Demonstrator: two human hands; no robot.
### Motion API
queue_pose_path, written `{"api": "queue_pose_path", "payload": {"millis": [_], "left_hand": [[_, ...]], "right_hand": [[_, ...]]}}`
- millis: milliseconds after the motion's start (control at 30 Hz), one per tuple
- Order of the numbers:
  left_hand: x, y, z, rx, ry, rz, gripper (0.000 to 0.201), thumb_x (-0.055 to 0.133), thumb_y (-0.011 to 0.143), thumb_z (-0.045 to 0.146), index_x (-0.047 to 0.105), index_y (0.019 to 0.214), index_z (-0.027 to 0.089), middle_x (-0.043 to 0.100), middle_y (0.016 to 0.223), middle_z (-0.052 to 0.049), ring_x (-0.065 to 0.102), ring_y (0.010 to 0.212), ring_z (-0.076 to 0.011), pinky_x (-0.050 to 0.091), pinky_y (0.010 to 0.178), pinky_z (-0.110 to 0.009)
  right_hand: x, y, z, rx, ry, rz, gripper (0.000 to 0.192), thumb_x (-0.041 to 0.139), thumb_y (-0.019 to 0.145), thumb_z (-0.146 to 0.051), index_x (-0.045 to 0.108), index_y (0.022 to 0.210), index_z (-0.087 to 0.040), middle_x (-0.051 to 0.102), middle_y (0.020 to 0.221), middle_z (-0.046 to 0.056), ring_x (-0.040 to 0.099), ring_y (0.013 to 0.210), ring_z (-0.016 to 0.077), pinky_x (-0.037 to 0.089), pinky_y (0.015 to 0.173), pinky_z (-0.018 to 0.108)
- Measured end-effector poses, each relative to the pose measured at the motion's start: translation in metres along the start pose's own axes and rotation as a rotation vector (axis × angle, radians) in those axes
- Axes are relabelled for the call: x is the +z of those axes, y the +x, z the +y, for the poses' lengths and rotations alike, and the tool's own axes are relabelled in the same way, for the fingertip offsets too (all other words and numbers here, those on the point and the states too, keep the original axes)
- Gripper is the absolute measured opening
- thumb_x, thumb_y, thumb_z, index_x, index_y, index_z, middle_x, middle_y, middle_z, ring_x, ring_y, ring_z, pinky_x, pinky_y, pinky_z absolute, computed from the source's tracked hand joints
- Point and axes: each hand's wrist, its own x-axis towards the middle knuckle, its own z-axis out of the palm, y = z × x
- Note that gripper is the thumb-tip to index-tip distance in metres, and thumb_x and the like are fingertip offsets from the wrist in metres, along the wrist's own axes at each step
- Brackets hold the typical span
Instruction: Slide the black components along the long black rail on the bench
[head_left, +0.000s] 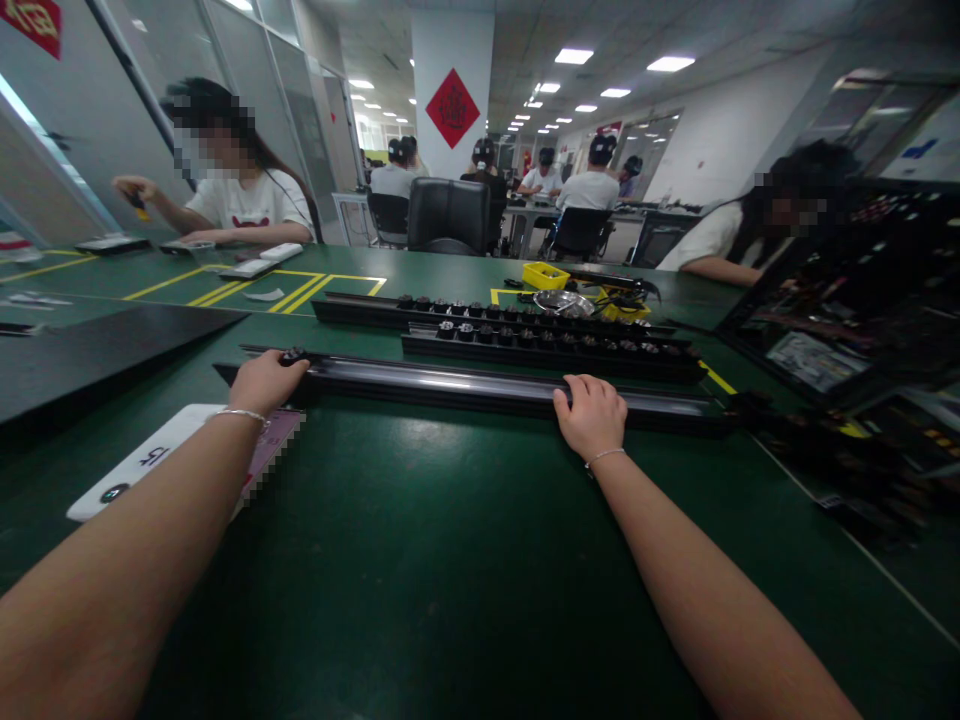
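A long black channel rail (450, 380) lies crosswise on the green table in front of me. My left hand (266, 383) is closed at the rail's left end, its thumb and fingers around a small black round part (294, 355) sitting in the channel. Toward the right end, my right hand (595, 415) grips the rail, fingers over its far side and thumb along the top. Fingertips of both hands are partly hidden. Just beyond lie a rail with a row of black round parts (547, 340) and a similar loaded rail (352, 308) farther back.
A white device (146, 465) and a pinkish card lie under my left forearm. Yellow trays (545, 275) and a clear dish (564, 303) stand behind the rails. Dark racks with parts (847, 300) crowd the right. A co-worker (240, 190) sits at left, another at right.
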Motion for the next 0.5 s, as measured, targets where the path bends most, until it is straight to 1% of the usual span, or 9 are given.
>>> {"api": "queue_pose_path", "payload": {"millis": [200,500], "left_hand": [[0.0005,-0.002,0.0023,0.002,-0.004,0.0,0.063,0.041,0.078,0.055,0.056,0.118,0.01,0.061,0.117,-0.022,0.056,0.109,-0.0348,0.044,0.089,-0.042],[0.001,-0.0045,0.0068,-0.002,-0.006,-0.002,0.06,0.04,0.079,0.054,0.056,0.115,0.009,0.062,0.114,-0.023,0.057,0.107,-0.0341,0.045,0.086,-0.043]], "right_hand": [[0.0013,0.0001,0.0012,-0.005,0.022,0.011,0.044,0.036,0.087,-0.041,0.06,0.117,-0.019,0.058,0.121,0.012,0.043,0.111,0.0288,0.032,0.09,0.043],[0.0042,0.0023,0.0039,-0.007,0.0,0.024,0.044,0.035,0.089,-0.041,0.06,0.117,-0.019,0.059,0.12,0.01,0.044,0.112,0.0269,0.032,0.089,0.04]]}}
